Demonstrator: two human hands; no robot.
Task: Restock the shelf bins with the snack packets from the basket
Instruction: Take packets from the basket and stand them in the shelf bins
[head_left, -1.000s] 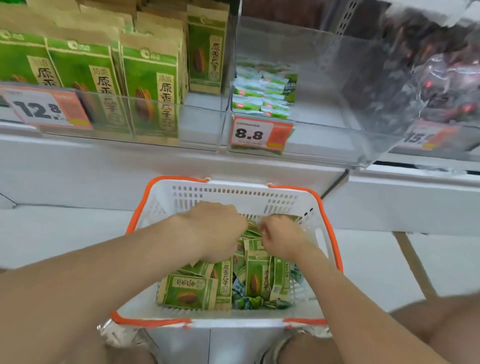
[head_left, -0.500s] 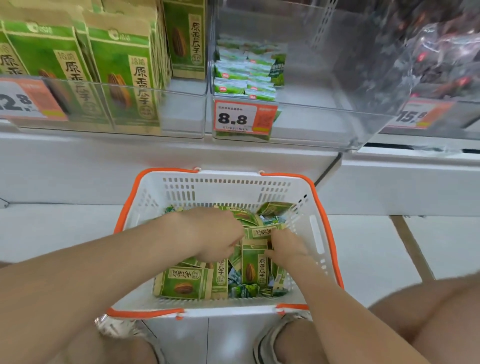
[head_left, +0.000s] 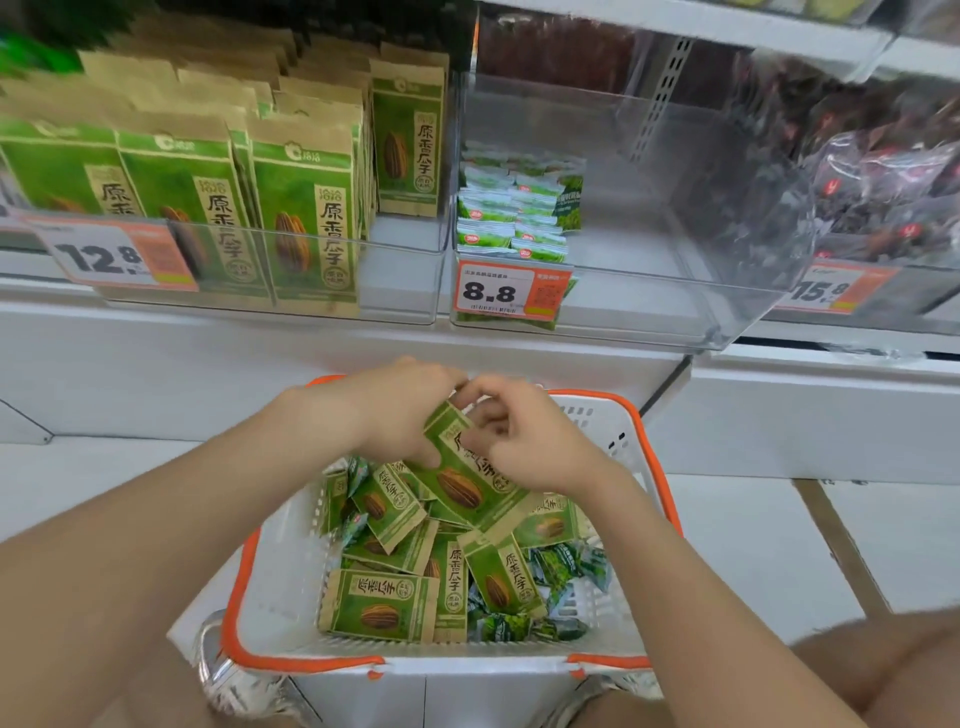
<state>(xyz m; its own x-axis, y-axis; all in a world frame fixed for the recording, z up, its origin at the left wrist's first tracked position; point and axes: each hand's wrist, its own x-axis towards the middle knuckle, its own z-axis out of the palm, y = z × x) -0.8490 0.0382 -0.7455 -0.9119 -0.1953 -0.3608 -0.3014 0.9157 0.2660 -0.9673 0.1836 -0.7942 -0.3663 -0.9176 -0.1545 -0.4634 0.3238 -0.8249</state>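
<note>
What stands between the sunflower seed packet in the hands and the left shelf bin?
Only the clear front wall of that bin; the packet, held by the left hand and right hand, would have to go over it.

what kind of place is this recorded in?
Most likely a supermarket or convenience-store aisle. Clear shelf bins hold rows of green snack packets, price tags reading 12.8 and 8.8 hang on the bin fronts, and a white basket with an orange rim, holding similar packets, sits below the shelf.
</note>
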